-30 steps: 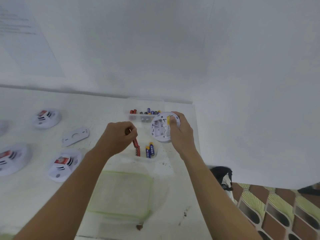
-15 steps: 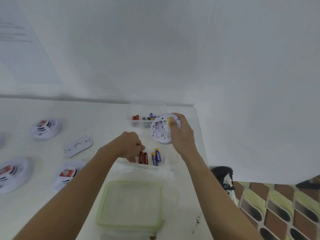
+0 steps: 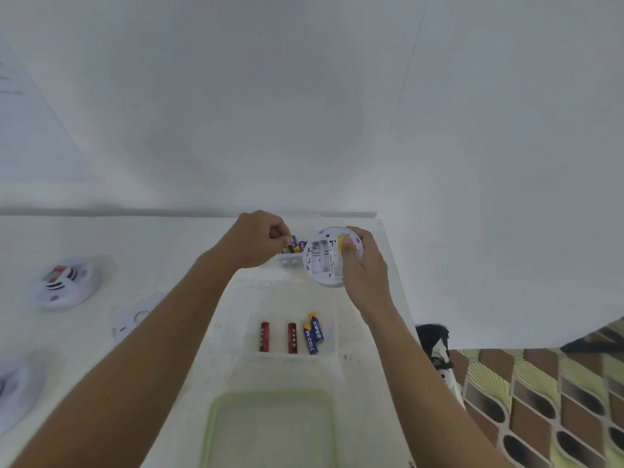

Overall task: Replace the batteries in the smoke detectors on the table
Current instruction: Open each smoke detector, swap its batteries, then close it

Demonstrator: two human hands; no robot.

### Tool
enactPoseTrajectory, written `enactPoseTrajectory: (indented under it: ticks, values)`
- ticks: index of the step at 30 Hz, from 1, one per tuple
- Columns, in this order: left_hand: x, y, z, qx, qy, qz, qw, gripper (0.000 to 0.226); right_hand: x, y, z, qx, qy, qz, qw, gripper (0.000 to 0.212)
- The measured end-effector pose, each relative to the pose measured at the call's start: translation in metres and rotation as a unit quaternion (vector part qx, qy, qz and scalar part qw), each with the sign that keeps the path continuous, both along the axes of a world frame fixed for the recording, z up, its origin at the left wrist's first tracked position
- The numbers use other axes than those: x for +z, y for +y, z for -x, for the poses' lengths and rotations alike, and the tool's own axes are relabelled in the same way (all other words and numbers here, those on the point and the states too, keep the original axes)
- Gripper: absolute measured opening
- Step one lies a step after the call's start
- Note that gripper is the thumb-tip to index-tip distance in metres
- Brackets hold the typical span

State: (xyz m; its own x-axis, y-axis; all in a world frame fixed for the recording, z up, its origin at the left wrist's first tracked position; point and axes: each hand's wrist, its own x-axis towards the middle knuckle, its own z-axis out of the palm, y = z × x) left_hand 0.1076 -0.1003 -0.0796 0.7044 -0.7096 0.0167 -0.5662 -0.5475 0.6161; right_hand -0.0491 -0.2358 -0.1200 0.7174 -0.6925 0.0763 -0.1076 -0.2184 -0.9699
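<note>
My right hand (image 3: 366, 265) holds a round white smoke detector (image 3: 320, 260) back side up over the table's far right corner; its battery slots look empty. My left hand (image 3: 258, 239) reaches into the far clear box (image 3: 290, 264), fingers pinched on the end of a blue-and-yellow battery (image 3: 295, 243) among others there. Closer to me, a second clear box (image 3: 333, 336) holds two red batteries (image 3: 264, 336) and two blue ones (image 3: 313, 334), lying flat.
A green-rimmed lid (image 3: 270, 430) lies at the near edge. Two more smoke detectors (image 3: 67, 282) (image 3: 13, 393) and a flat mounting plate (image 3: 130, 320) rest to the left. The white table (image 3: 169, 251) ends at the right, above patterned floor (image 3: 540, 400).
My left hand set a red battery down in the near box, then moved away to the far box of batteries. My right hand kept holding the detector.
</note>
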Motion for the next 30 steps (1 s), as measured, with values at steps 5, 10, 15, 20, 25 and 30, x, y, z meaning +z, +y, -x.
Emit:
enactPoseTrajectory:
  ticks: [5, 10, 15, 20, 25, 30]
  values:
    - [-0.03, -0.034, -0.038, 0.028, -0.017, -0.122, 0.992, 0.021, -0.002, -0.01, -0.008, -0.01, 0.001, 0.004, 1.0, 0.026]
    - [-0.034, -0.051, -0.049, 0.001, -0.023, -0.259, 0.966, 0.024, -0.003, -0.02, -0.017, -0.02, 0.002, 0.012, 1.0, 0.027]
    - [-0.032, -0.053, -0.052, 0.001, 0.003, -0.269, 0.963, 0.02, -0.001, -0.026, -0.022, -0.022, 0.007, 0.01, 1.0, 0.026]
    - [-0.028, -0.046, -0.043, 0.038, 0.049, -0.155, 0.986, 0.02, -0.003, -0.027, -0.021, -0.024, 0.005, 0.002, 1.0, 0.025]
    - [-0.014, -0.035, -0.02, 0.095, 0.135, 0.108, 0.98, 0.019, -0.003, -0.027, -0.019, -0.034, 0.001, 0.003, 0.999, 0.024]
    - [0.009, -0.024, 0.009, -0.034, 0.155, 0.157, 0.975, 0.022, -0.002, -0.024, -0.018, -0.036, -0.004, 0.006, 0.999, 0.024]
